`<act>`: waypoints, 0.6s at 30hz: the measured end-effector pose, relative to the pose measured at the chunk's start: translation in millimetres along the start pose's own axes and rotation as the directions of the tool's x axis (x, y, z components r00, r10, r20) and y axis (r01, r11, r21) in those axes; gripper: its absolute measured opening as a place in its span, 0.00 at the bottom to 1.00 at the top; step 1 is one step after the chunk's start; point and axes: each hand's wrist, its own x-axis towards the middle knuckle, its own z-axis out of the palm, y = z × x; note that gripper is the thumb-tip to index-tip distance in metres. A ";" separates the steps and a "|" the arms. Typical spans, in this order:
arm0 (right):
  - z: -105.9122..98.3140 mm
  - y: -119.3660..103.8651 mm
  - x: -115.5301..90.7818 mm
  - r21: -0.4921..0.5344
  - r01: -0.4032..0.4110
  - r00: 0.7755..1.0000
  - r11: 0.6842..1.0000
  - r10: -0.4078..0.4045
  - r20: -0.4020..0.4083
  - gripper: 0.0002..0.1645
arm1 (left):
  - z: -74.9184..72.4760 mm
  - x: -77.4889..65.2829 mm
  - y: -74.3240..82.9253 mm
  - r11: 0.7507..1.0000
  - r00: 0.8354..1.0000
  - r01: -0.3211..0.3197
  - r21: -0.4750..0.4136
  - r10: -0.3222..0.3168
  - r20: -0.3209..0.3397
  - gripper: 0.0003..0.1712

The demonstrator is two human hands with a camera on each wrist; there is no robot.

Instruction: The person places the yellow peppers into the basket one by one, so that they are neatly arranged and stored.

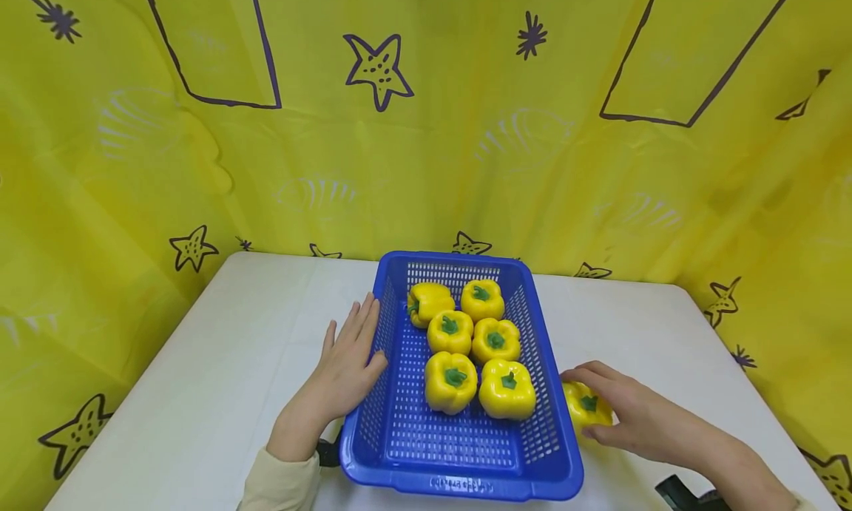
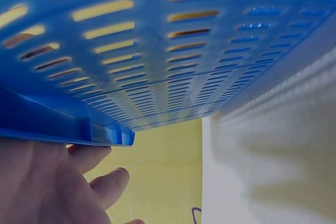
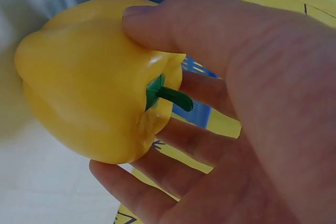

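Note:
A blue plastic basket [image 1: 459, 484] stands on the table with several yellow bell peppers [image 1: 451, 381] inside, their green stems showing. My left hand [image 1: 346, 370] rests along the basket's left rim with fingers stretched out. In the left wrist view, that hand [image 2: 47, 187] lies under the overhanging rim, beside the slotted wall [image 2: 157, 72]. Just outside the basket's right wall, my right hand [image 1: 632, 411] holds another yellow bell pepper [image 1: 581, 406]. The right wrist view shows the thumb on one side of this pepper [image 3: 84, 77] and the fingers around the other, its green stem toward the palm.
The white table [image 1: 266, 333] extends on both sides of the basket. A yellow curtain [image 1: 439, 163] with dark starfish drawings hangs behind and at both sides. Part of a black wrist strap [image 1: 685, 494] shows by the right forearm.

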 end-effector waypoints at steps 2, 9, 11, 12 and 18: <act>-0.3 0.3 -0.2 -0.001 0.001 1.000 1.000 -0.001 0.001 0.36 | 0.3 0.2 -0.1 1.000 1.000 0.000 0.004 0.000 -0.001 0.44; -2.7 -0.4 -1.6 0.009 -0.027 1.000 1.000 0.027 0.000 0.37 | -0.2 1.0 0.2 1.000 1.000 -0.007 0.005 0.007 0.001 0.45; -4.8 -1.0 -2.2 0.004 -0.030 0.999 1.000 0.030 -0.011 0.37 | -0.5 1.6 0.3 1.000 1.000 -0.010 0.005 0.010 0.001 0.44; -6.0 -1.4 -2.3 -0.001 -0.031 0.999 1.000 0.031 -0.019 0.37 | -0.6 1.9 0.4 1.000 1.000 -0.010 0.006 0.010 0.000 0.44; -14.1 -2.8 -3.7 -0.045 0.021 0.997 0.999 -0.025 -0.078 0.36 | -0.2 1.4 0.7 1.000 1.000 -0.004 0.001 0.004 0.002 0.44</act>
